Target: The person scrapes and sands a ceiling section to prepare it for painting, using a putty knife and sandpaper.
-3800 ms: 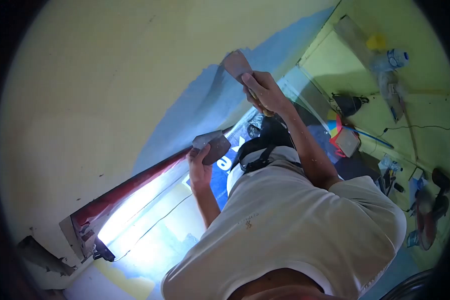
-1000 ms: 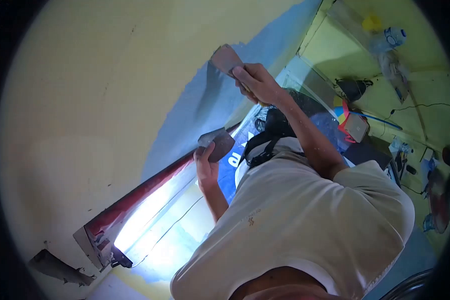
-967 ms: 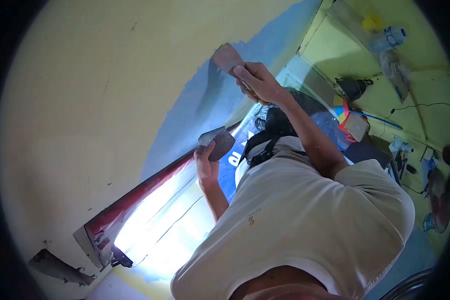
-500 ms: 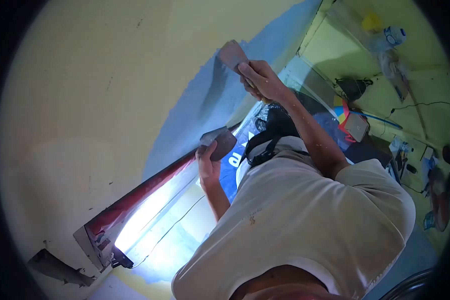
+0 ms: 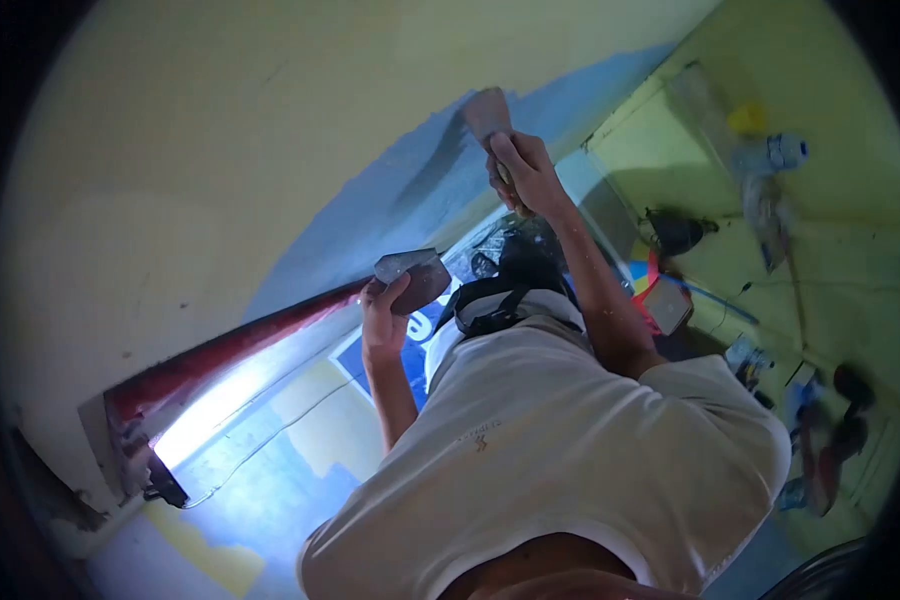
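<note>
Head view: the right hand (image 5: pixel 522 178) is clenched round the handle of a putty knife (image 5: pixel 487 106), whose blade lies flat against the wall (image 5: pixel 200 130) at the upper edge of a blue-grey patch (image 5: pixel 400 205). Below and left of those fingers (image 5: pixel 510 160), well apart, the left hand (image 5: pixel 382 318) grasps a wide scraper (image 5: pixel 413 278) from beneath, thumb on its face, holding it clear of the wall.

Just right of the left fingers, a blue banner (image 5: pixel 410 350) shows one white letter, seemingly an "e"; the rest is hidden behind the arm and chest. A small mark on the pale shirt (image 5: pixel 570 450) is too small to read.

From the left fingers a red strip (image 5: pixel 230 350) runs down-left along the foot of the wall. Above and left of both hands the yellow wall is bare and open. Right of the right fingers the wall ends at a corner; beyond it the floor (image 5: pixel 850 260) carries a plastic bottle (image 5: pixel 782 152) and scattered clutter.
</note>
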Motion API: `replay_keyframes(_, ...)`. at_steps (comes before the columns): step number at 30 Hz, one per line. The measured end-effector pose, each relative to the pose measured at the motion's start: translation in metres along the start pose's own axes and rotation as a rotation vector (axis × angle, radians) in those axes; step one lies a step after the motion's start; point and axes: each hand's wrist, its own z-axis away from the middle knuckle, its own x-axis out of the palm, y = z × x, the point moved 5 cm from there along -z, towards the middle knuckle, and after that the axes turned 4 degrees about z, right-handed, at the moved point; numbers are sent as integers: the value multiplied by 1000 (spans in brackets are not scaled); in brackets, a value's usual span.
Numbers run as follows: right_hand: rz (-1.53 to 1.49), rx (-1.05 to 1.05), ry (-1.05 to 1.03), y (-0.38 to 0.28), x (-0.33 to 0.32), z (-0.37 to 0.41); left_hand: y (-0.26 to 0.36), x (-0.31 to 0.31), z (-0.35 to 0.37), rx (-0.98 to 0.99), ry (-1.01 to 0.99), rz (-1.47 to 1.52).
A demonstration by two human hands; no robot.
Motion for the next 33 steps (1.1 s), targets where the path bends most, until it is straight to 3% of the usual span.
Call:
replay_keyframes(8, 25, -14, -11, 13, -5, 17, -21, -8, 19, 51, 49, 99)
replay_keyframes(12, -52, -43, -13, -14, 16, 20, -34, -8, 15, 51, 90, 140)
replay_keyframes(16, -8, -164, 78, 46, 27, 15, -31, 1, 15, 36, 68, 213)
replay_keyframes(21, -73, -178, -75, 12, 54, 13, -32, 7, 24, 96, 120, 288)
replay_keyframes(24, -16, -119, -96, 34, 40, 13, -49, -14, 15, 118, 148, 325)
replay_keyframes(27, 9, -34, -114, 5, 48, 14, -57, -20, 10, 167, 175, 353)
replay_keyframes(30, 36, -147, -145, 21, 53, 7, -49, -12, 16, 164, 193, 352)
replay_keyframes(33, 29, -58, -132, 9, 63, 16, -51, -19, 15, 129, 183, 316)
